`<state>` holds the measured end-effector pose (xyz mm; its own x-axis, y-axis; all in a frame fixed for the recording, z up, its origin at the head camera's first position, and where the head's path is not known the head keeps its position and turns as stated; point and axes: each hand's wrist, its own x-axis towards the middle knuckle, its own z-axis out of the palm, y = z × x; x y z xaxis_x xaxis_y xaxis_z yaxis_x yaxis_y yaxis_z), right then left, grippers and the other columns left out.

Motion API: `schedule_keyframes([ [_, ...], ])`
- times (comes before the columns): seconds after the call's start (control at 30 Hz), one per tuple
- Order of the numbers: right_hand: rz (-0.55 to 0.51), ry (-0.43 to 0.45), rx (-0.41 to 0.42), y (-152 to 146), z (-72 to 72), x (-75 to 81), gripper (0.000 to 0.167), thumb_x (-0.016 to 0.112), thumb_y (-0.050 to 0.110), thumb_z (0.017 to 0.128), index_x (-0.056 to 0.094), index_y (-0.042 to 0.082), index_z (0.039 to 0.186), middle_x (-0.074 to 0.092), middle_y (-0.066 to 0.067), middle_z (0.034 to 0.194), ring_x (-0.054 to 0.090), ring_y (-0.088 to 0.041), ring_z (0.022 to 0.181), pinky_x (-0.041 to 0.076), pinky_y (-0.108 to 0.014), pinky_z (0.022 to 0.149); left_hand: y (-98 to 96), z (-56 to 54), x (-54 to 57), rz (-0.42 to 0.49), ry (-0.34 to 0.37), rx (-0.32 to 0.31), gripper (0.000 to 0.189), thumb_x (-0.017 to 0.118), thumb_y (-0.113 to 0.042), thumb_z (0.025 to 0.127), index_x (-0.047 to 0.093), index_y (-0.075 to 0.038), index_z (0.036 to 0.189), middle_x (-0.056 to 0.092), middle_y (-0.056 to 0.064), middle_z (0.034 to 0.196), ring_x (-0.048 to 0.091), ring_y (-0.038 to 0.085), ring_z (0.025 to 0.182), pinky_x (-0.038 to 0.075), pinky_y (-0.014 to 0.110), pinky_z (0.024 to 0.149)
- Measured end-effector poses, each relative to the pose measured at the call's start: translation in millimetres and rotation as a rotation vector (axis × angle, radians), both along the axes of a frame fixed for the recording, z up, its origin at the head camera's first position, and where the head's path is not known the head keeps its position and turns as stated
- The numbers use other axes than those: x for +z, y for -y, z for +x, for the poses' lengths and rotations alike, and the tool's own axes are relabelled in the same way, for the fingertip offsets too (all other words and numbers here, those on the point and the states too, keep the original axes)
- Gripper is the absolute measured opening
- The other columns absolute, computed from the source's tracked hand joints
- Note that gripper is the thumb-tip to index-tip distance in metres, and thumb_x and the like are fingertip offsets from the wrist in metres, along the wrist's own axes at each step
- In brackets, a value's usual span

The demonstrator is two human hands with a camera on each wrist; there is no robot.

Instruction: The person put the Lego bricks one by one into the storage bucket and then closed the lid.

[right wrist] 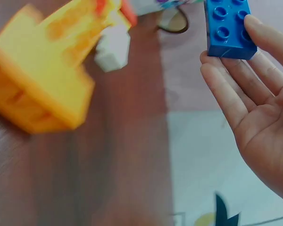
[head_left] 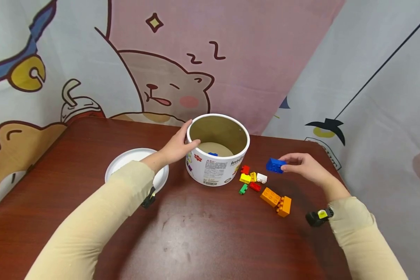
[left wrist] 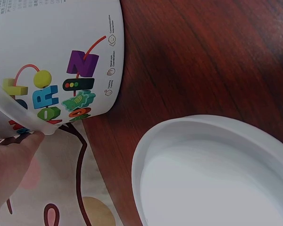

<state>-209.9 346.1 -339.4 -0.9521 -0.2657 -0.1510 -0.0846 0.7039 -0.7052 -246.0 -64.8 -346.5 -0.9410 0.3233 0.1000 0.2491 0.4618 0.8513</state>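
Note:
My left hand (head_left: pixel 176 146) holds the rim of a white printed bucket (head_left: pixel 215 171) at its left side, with the thumb over the edge. Inside the bucket, part of a blue brick (head_left: pixel 212 154) shows near the front wall; the rest is hidden. To the right, my right hand (head_left: pixel 302 167) pinches another blue toy brick (head_left: pixel 275 165) above the table. Its studs face the camera in the right wrist view, where the thumb (right wrist: pixel 269 40) presses on them. Below that hand lie two orange bricks (head_left: pixel 270 197), touching or nearly so.
Between bucket and orange bricks lie small pieces: a white brick (head_left: pixel 261 178), a green one (head_left: pixel 243 189), and several red and yellow ones (head_left: pixel 245 178). A white round lid (left wrist: pixel 203 174) lies left of the bucket, partly under my left forearm. A printed cloth (head_left: pixel 266 58) hangs behind the table (head_left: pixel 196 241).

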Motion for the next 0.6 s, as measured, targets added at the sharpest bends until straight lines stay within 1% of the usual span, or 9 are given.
schedule_keyframes([
  [0.07,-0.01,-0.012,0.006,7.4,-2.3,12.3,0.04,0.063,0.03,0.089,0.06,0.001,0.117,0.067,-0.005,0.1,0.062,-0.015,0.087,0.052,-0.023,0.076,0.0,0.3,0.2,0.002,-0.001,0.0,0.078,0.056,-0.025,0.09,0.009,-0.008,0.151,0.024,0.018,0.152,0.035,0.03,0.134,0.028,0.044,0.112],
  [0.17,-0.023,-0.025,0.015,18.6,-6.6,30.2,0.04,0.063,0.029,0.089,0.059,0.001,0.118,0.068,0.005,0.094,0.062,-0.008,0.083,0.051,-0.022,0.076,0.4,0.6,0.1,0.005,0.002,-0.001,0.078,0.056,-0.026,0.09,0.009,-0.009,0.151,0.024,0.018,0.152,0.035,0.03,0.134,0.028,0.044,0.112],
  [0.23,-0.028,-0.035,0.018,26.5,-9.6,41.5,0.041,0.063,0.029,0.089,0.059,0.0,0.118,0.067,0.011,0.091,0.062,-0.006,0.082,0.051,-0.021,0.076,0.7,0.6,0.0,0.007,0.003,-0.001,0.079,0.056,-0.026,0.09,0.009,-0.009,0.151,0.024,0.018,0.152,0.035,0.031,0.134,0.028,0.045,0.112],
  [0.3,-0.047,-0.043,0.022,35.0,-12.6,51.8,0.041,0.062,0.029,0.089,0.058,0.0,0.118,0.066,0.015,0.089,0.062,-0.005,0.082,0.051,-0.02,0.076,1.1,0.5,-0.3,0.005,0.0,0.002,0.079,0.056,-0.026,0.09,0.009,-0.009,0.151,0.024,0.018,0.152,0.035,0.031,0.134,0.028,0.044,0.112],
  [0.47,-0.112,-0.086,0.059,60.4,-19.4,71.9,0.035,0.063,0.025,0.089,0.061,0.001,0.114,0.068,0.012,0.09,0.064,-0.007,0.081,0.051,-0.018,0.076,1.2,0.3,-0.8,-0.003,-0.006,0.004,0.078,0.056,-0.026,0.09,0.009,-0.008,0.151,0.023,0.018,0.153,0.035,0.03,0.134,0.028,0.044,0.112],
  [0.6,-0.145,-0.092,0.085,82.7,-24.6,81.2,0.032,0.065,0.023,0.088,0.063,0.003,0.113,0.069,0.007,0.092,0.064,-0.011,0.082,0.051,-0.021,0.077,0.6,0.0,-0.7,0.001,-0.005,-0.001,0.078,0.056,-0.027,0.091,0.009,-0.008,0.151,0.023,0.018,0.153,0.035,0.03,0.135,0.029,0.045,0.112],
])
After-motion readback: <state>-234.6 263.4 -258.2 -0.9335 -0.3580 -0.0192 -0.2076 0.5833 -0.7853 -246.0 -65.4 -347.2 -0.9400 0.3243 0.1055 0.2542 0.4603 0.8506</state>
